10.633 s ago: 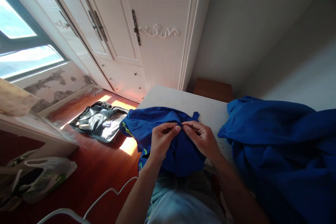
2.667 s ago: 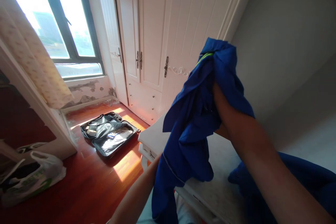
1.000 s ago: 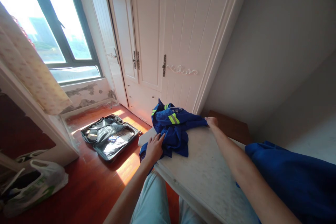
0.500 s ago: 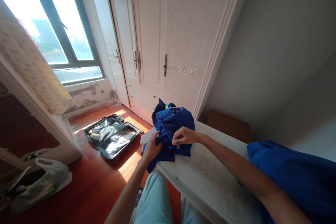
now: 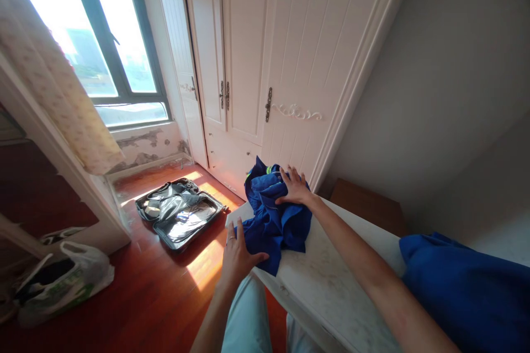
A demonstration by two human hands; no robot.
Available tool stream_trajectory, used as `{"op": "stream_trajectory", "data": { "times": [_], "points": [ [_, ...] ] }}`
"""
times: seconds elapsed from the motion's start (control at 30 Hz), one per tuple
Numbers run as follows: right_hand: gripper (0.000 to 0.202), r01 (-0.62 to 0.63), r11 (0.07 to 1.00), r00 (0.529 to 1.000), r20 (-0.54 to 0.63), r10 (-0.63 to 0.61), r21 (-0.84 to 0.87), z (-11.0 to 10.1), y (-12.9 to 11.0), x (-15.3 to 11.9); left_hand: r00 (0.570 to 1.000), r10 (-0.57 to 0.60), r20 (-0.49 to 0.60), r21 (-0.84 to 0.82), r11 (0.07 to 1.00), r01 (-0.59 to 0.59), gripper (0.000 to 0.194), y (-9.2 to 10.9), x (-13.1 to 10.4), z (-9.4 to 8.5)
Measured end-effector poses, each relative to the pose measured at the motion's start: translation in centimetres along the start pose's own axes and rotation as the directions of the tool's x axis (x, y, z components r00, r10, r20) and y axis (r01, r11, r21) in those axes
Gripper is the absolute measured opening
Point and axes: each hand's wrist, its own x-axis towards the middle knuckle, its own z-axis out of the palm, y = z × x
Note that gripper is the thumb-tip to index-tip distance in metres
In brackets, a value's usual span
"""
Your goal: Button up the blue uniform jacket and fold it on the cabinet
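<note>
A crumpled blue garment (image 5: 271, 226) with a yellow-green strip near its far side lies bunched on the end of a white tabletop (image 5: 331, 265). My right hand (image 5: 295, 187) rests on top of the garment with its fingers spread. At the garment's near left edge is my left hand (image 5: 238, 253), thumb and fingers apart, the thumb by the cloth. A ring shows on one of its fingers. Neither hand grips the cloth.
An open suitcase (image 5: 180, 215) with dark items lies on the red wooden floor (image 5: 165, 287). More blue cloth (image 5: 464, 287) is at the right. A plastic bag (image 5: 68, 281) stands at lower left. White wardrobe doors (image 5: 244, 49) rise behind the table.
My right hand has opened and moved up onto the garment's far part. My left hand has let go of the cloth and spread its fingers, slightly lower. The view has shifted a little.
</note>
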Motion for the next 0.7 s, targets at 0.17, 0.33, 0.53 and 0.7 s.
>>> {"op": "stream_trajectory", "data": {
  "times": [0.17,0.33,0.53,0.7],
  "points": [
    [0.143,0.054,0.998,0.965,0.255,-0.056,0.013,1.2,-1.8,1.9,0.994,-0.108,0.004,-0.338,0.935,0.103,0.109,-2.2,-0.7,0.5],
    [0.088,-0.081,0.994,0.991,0.113,0.072,0.079,3.4,-2.3,0.2,0.968,-0.146,-0.203,-0.461,0.886,0.037,0.038,-0.2,0.9,-2.8],
    [0.048,-0.197,0.978,0.98,0.002,0.198,0.073,4.7,-2.6,-2.4,0.955,0.006,-0.298,-0.238,0.968,-0.081,0.032,2.6,5.1,-3.6],
    [0.059,-0.206,0.968,0.979,0.032,0.204,0.143,4.4,-2.2,-2.5,0.965,0.178,-0.194,-0.096,0.975,-0.199,0.067,2.3,7.2,0.2]
  ]
}}
